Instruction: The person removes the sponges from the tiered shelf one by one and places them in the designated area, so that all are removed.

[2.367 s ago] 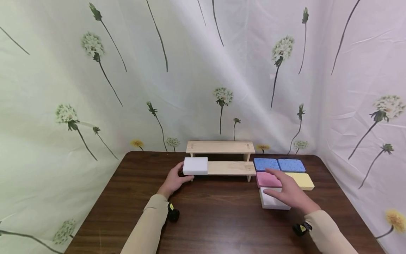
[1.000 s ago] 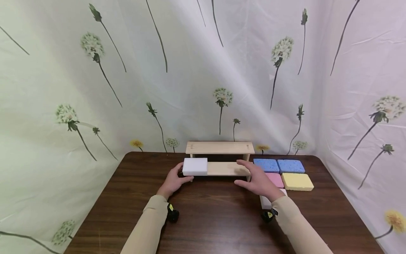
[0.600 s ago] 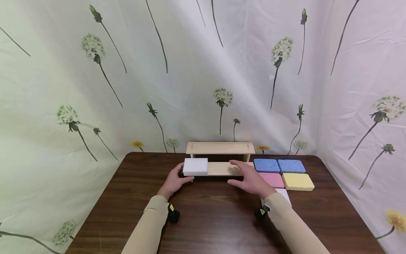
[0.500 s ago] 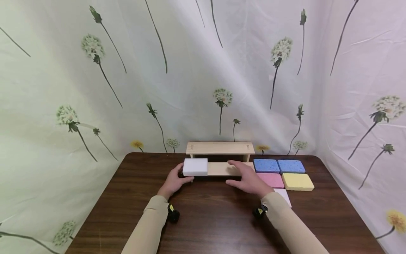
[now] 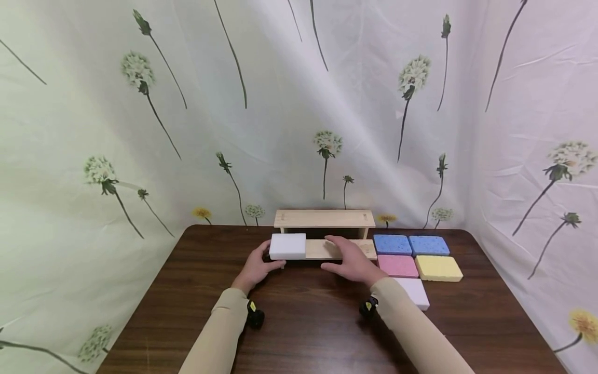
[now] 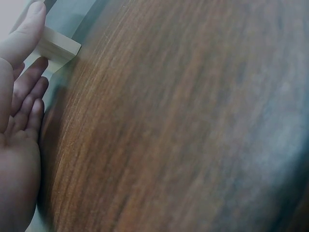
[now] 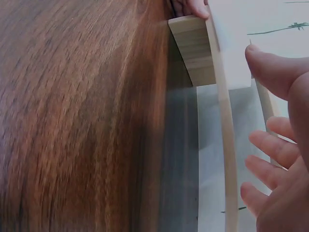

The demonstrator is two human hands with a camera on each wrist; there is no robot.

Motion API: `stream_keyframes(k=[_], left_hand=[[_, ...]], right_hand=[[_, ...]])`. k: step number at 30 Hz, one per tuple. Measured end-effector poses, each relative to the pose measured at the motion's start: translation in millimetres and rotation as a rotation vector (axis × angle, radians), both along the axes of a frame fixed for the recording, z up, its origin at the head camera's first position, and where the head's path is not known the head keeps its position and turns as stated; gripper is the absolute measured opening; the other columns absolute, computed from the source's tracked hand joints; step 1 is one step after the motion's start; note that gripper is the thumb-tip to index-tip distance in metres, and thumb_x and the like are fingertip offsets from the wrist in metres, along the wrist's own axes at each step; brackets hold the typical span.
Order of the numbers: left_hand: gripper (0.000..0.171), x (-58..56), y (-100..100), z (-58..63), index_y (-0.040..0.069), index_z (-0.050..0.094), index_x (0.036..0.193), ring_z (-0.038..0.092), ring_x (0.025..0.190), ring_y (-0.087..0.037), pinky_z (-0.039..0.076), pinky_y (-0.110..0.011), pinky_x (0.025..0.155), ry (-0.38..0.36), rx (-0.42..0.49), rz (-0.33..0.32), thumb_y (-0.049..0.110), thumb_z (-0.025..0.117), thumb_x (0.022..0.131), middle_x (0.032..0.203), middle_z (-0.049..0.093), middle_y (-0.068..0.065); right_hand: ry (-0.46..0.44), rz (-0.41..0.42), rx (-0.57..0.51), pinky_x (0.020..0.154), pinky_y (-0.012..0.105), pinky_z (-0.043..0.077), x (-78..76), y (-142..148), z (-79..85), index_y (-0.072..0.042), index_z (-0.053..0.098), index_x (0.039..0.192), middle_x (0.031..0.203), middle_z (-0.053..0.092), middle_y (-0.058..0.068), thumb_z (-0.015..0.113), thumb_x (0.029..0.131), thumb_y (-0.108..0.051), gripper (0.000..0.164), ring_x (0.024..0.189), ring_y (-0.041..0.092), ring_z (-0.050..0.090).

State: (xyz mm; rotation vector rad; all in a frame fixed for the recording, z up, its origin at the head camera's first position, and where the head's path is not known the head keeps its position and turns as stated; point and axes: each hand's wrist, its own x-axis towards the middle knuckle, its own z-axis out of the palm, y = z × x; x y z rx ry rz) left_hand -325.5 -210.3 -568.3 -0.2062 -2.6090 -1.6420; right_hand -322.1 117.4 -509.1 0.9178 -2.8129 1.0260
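Observation:
A white sponge (image 5: 288, 246) lies on the left end of the lower tier of a small wooden two-step shelf (image 5: 323, 218). My left hand (image 5: 254, 267) holds the sponge's left end, thumb at the front edge and fingers round the side. Its lower fingers (image 6: 31, 96) show beside a shelf leg (image 6: 60, 44) in the left wrist view. My right hand (image 5: 352, 261) is at the lower tier, right of the sponge, with thumb and fingers spread and nothing between them. In the right wrist view, its fingers (image 7: 275, 145) reach over the shelf's edge, pointing at the sponge (image 7: 236, 48).
Right of the shelf, two blue sponges (image 5: 392, 244), a pink sponge (image 5: 397, 265), a yellow sponge (image 5: 438, 268) and another white sponge (image 5: 413, 292) lie on the brown table (image 5: 299, 322). The right forearm partly covers that white sponge. A dandelion-print curtain (image 5: 280, 171) hangs behind.
My right hand has moved left from over the sponges on the table to the lower tier, fingers spread throughout. The left hand and its white sponge stay in place.

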Motion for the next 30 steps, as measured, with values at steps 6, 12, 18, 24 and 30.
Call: stream_keyframes(k=[6, 12, 18, 24, 30], left_hand=[[0.076, 1.4, 0.1, 3.9, 0.007, 0.052, 0.152, 0.057, 0.131, -0.033, 0.043, -0.053, 0.111, -0.004, 0.017, 0.0, 0.02, 0.089, 0.087, 0.138, 0.067, -0.015], [0.078, 2.1, -1.0, 4.3, 0.008, 0.051, 0.153, 0.057, 0.132, -0.033, 0.043, -0.052, 0.111, -0.015, 0.018, -0.002, 0.02, 0.09, 0.087, 0.139, 0.066, -0.015], [0.077, 1.5, -2.0, 2.5, 0.007, 0.051, 0.153, 0.059, 0.129, -0.033, 0.045, -0.052, 0.109, -0.01, 0.027, -0.002, 0.019, 0.089, 0.087, 0.137, 0.067, -0.015], [0.077, 1.6, -1.6, 1.2, 0.007, 0.05, 0.153, 0.06, 0.129, -0.033, 0.046, -0.051, 0.108, -0.018, 0.038, -0.014, 0.019, 0.089, 0.088, 0.137, 0.067, -0.015], [0.077, 1.2, -0.2, 2.9, 0.008, 0.051, 0.153, 0.059, 0.131, -0.034, 0.045, -0.052, 0.109, -0.024, 0.037, -0.008, 0.021, 0.089, 0.087, 0.139, 0.066, -0.015]], right_hand=[[-0.015, -0.02, 0.0, 0.116, 0.053, 0.041, -3.0, -9.9, -1.0, -0.005, 0.044, 0.158, 0.157, 0.051, 0.017, 0.082, 0.093, -0.037, 0.081, 0.142, 0.036, 0.05], [0.009, -0.016, 0.023, 0.117, 0.053, 0.04, -6.1, -21.6, -2.6, -0.002, 0.043, 0.157, 0.156, 0.05, 0.018, 0.081, 0.094, -0.035, 0.081, 0.143, 0.036, 0.049], [-0.035, -0.015, 0.027, 0.118, 0.053, 0.038, -7.3, -36.8, -1.0, -0.001, 0.037, 0.161, 0.161, 0.045, 0.019, 0.079, 0.096, -0.039, 0.087, 0.147, 0.036, 0.045], [-0.048, -0.016, 0.059, 0.119, 0.051, 0.038, -9.5, -48.7, 0.7, -0.001, 0.031, 0.163, 0.164, 0.04, 0.019, 0.078, 0.096, -0.043, 0.092, 0.15, 0.035, 0.041], [-0.044, -0.009, 0.064, 0.12, 0.05, 0.037, -14.5, -55.4, 1.3, 0.0, 0.03, 0.163, 0.165, 0.039, 0.02, 0.079, 0.095, -0.043, 0.095, 0.151, 0.035, 0.04]])
